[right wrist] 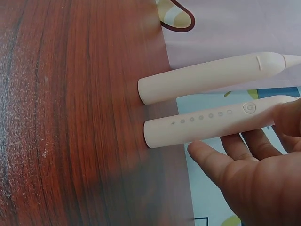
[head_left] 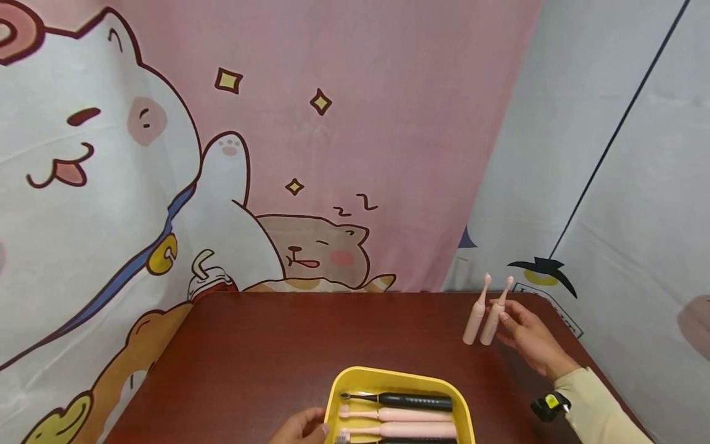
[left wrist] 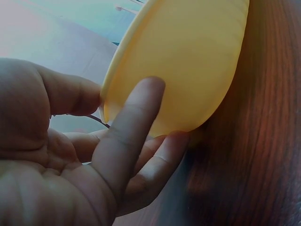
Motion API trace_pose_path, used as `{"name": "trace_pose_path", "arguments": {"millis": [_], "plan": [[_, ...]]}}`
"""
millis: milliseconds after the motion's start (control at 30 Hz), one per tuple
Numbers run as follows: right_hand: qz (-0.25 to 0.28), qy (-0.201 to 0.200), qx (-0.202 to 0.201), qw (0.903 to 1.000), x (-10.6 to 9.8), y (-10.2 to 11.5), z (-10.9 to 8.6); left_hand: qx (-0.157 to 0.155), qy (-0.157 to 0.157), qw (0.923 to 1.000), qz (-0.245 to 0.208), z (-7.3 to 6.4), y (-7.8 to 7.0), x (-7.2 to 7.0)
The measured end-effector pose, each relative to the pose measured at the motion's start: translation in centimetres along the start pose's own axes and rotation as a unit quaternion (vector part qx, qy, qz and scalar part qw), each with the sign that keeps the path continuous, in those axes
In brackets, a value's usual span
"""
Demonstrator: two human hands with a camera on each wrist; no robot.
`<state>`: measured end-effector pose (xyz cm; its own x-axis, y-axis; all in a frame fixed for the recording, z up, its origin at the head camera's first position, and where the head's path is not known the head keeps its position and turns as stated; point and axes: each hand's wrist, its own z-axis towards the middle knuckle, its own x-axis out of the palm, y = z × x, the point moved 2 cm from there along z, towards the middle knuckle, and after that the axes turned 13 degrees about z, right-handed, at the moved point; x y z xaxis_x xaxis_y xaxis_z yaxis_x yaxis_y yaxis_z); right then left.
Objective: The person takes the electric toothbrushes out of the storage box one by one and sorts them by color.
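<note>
My right hand [head_left: 529, 340] pinches a pale pink electric toothbrush [head_left: 491, 325] near its neck at the table's far right. This brush stands upright on its base, with a row of small marks and a round button facing the right wrist camera. Just left of it, a second pink electric toothbrush [head_left: 474, 322] stands upright, a narrow gap between them. At the front, the left hand [head_left: 301, 427] grips the left end of a yellow box [head_left: 400, 374], thumb at the rim and fingers against the outer wall [left wrist: 202, 56]. Inside lie two pink and two black electric toothbrushes [head_left: 416, 401], side by side.
The dark reddish wooden table [head_left: 266, 351] ends at a pink cartoon-cat curtain [head_left: 399, 154] behind it. A pale curtain [head_left: 627, 234] hangs along the right side, close to the right arm. A black device [head_left: 549, 407] is strapped on the right wrist.
</note>
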<state>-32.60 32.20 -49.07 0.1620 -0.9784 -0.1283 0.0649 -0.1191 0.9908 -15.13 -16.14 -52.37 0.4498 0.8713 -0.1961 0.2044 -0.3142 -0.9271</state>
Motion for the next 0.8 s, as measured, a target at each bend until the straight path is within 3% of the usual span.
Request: {"name": "trace_pose_path", "arguments": {"millis": [300, 400, 667, 800], "plan": [[0.007, 0.009, 0.004, 0.9999, -0.2, -0.3, -0.2, -0.036, -0.001, 0.9994, -0.002, 0.2, -0.2, 0.3], [0.004, 0.009, 0.005, 0.9999, -0.2, -0.2, -0.2, -0.033, 0.001, 0.9994, -0.014, 0.3, 0.1, 0.3], [-0.018, -0.03, 0.042, 0.9985, -0.3, 1.0, -1.1, -0.032, 0.034, 0.9989, 0.001, 2.6, 4.1, -0.9], [-0.002, -0.052, 0.071, 0.9961, 0.0, 1.6, -2.1, -0.017, 0.029, 0.9994, -0.001, 2.6, 4.2, -1.1]]}}
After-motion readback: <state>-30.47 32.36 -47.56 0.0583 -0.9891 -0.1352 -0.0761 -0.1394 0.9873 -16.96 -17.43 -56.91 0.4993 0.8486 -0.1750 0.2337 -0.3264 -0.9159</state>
